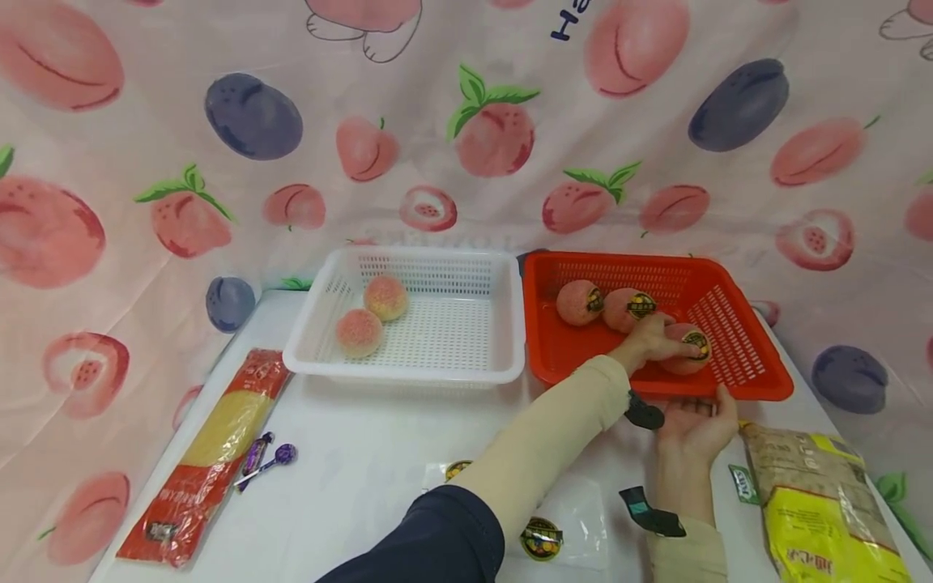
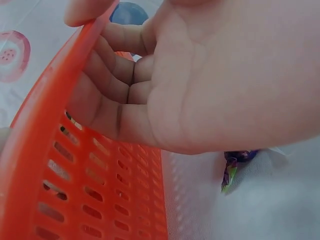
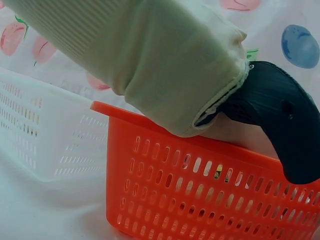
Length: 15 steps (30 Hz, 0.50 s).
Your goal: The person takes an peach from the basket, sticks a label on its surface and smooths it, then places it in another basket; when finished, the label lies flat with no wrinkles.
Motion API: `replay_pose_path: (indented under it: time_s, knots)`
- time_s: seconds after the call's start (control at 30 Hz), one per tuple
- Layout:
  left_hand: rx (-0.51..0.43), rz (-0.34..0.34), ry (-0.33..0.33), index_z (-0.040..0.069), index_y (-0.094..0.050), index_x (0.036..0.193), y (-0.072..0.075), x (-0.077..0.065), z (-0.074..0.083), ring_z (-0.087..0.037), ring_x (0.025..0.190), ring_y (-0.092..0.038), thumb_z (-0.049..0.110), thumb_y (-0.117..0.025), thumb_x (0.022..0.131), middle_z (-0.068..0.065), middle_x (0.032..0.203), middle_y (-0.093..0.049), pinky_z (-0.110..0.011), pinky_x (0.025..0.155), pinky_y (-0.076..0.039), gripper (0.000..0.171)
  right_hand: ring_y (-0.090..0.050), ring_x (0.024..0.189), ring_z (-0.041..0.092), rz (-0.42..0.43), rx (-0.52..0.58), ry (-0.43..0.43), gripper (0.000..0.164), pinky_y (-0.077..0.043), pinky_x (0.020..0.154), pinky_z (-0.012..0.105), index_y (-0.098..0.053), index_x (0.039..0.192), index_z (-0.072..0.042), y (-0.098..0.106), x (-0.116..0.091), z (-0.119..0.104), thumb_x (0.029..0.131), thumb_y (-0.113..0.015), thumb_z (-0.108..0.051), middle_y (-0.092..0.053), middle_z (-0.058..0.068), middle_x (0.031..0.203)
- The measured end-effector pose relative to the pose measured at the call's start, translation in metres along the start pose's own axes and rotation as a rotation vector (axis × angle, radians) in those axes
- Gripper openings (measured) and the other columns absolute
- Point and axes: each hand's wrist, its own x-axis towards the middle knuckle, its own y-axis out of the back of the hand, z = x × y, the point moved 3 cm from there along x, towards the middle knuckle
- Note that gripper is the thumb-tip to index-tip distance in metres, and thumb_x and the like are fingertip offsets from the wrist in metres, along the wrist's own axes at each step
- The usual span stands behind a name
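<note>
My left hand [image 1: 649,340] reaches across into the red basket [image 1: 576,356] and grips a peach [image 1: 674,364] bearing a black-and-gold sticker. Two more stickered peaches lie left of it, a nearer peach [image 1: 619,312] and a farther peach [image 1: 578,303]. At the basket's front rim my right hand [image 1: 696,425] holds on, palm up, thumb against the rim. In the left wrist view the right hand [image 2: 190,95] curls its fingers at the slotted wall. The left sleeve [image 3: 150,65] crosses above the red basket [image 3: 165,175] in the right wrist view; the left fingers are hidden there.
Left of it stands a white basket [image 1: 408,376] with two peaches. A long red-and-yellow packet [image 1: 211,453], a lollipop [image 1: 286,453] and a wrapped candy lie farther left. Clear plastic with stickers [image 1: 542,538] lies in front. A yellow bag [image 1: 824,518] and green packet [image 1: 743,483] lie right.
</note>
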Motion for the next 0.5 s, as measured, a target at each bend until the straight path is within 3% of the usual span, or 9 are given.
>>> replay_pose_path:
  time_s: [0.17,0.3,0.5]
  knots:
    - [0.056,-0.008,0.025,0.028,-0.043,0.127,0.004,-0.005,0.000,-0.004,0.113,-0.047,0.035,-0.069,0.074,0.012,0.124,-0.049,-0.020,0.088,-0.042,0.059,-0.036,0.126,0.012,-0.015,0.004,0.013,0.041,-0.023,0.108,0.025,-0.041,0.123,-0.017,-0.001,-0.001,0.003,0.085,-0.050,-0.008,-0.045,-0.003,0.131]
    - [0.171,-0.012,-0.023,0.029,-0.038,0.131,0.010,-0.009,0.003,-0.002,0.115,-0.045,0.037,-0.067,0.076,0.014,0.127,-0.047,-0.017,0.090,-0.041,0.063,-0.037,0.125,0.013,-0.027,0.002,0.009,0.042,-0.024,0.108,0.025,-0.041,0.124,-0.017,0.000,-0.001,0.004,0.084,-0.051,-0.007,-0.046,-0.003,0.131]
    - [0.389,-0.092,-0.098,0.029,-0.025,0.138,0.027,-0.021,0.015,0.000,0.118,-0.043,0.043,-0.062,0.078,0.016,0.132,-0.041,-0.015,0.093,-0.038,0.071,-0.037,0.125,0.013,-0.044,-0.027,-0.015,0.045,-0.026,0.107,0.026,-0.042,0.123,-0.018,0.000,0.004,0.003,0.082,-0.051,-0.004,-0.047,-0.003,0.130]
